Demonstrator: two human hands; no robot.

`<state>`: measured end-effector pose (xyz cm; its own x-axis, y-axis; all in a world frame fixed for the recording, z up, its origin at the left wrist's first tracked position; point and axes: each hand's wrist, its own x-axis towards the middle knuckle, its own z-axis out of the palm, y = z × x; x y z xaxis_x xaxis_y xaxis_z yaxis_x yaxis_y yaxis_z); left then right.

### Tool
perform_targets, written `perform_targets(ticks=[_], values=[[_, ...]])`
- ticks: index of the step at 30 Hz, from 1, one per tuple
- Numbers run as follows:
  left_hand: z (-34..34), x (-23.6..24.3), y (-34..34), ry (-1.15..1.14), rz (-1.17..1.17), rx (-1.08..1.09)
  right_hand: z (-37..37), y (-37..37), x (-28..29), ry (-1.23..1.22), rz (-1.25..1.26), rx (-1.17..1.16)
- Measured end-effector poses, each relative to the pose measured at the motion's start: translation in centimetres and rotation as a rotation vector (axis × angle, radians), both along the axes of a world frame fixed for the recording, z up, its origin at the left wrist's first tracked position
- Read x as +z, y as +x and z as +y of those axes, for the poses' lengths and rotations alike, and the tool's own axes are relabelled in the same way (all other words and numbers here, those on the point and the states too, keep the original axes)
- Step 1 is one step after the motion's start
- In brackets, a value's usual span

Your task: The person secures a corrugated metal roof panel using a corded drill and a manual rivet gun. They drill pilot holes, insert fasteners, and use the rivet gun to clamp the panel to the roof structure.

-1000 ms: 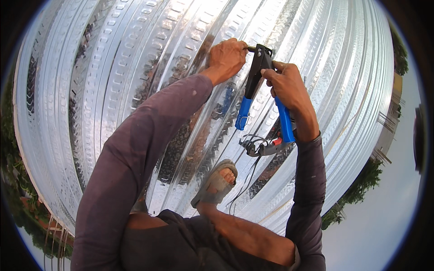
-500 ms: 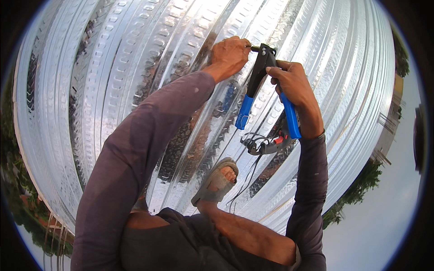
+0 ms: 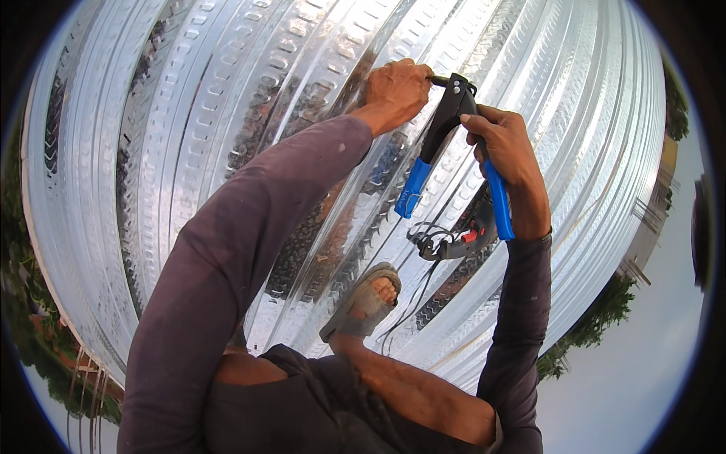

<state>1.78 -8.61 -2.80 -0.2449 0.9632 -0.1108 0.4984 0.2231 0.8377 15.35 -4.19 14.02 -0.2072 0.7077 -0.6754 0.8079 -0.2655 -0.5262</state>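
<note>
My left hand (image 3: 397, 92) is closed, pinched at the short nose of a hand riveter (image 3: 450, 113); whatever sits between the fingertips is too small to make out. The riveter has a black head and two blue handles, spread apart. My right hand (image 3: 505, 147) grips it around the upper part and the right handle. Below it, a dark power tool (image 3: 454, 246) with a red switch and a black cable lies on ribbed, shiny metal sheets (image 3: 197, 113), partly hidden by the riveter's handle.
My sandalled foot (image 3: 363, 303) rests on the sheets below the power tool, beside its cable. Beyond the sheet edges are trees (image 3: 605, 314), bare rods (image 3: 91, 397) at the lower left, and a concrete structure (image 3: 643, 227) with protruding bars on the right.
Both hands and the riveter have shifted a little to the right, the left hand also slightly upward since a second ago. The power tool and foot look almost unmoved.
</note>
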Motion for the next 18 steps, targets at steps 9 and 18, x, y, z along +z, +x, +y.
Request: perform_targets(ticks=[9, 18], values=[[-0.05, -0.35, -0.04, 0.025, 0.019, 0.001, 0.06, -0.17, -0.25, 0.025, -0.022, 0.025], [0.17, -0.4, 0.16, 0.035, 0.019, 0.005, -0.06, 0.09, -0.33, 0.018, -0.013, 0.024]])
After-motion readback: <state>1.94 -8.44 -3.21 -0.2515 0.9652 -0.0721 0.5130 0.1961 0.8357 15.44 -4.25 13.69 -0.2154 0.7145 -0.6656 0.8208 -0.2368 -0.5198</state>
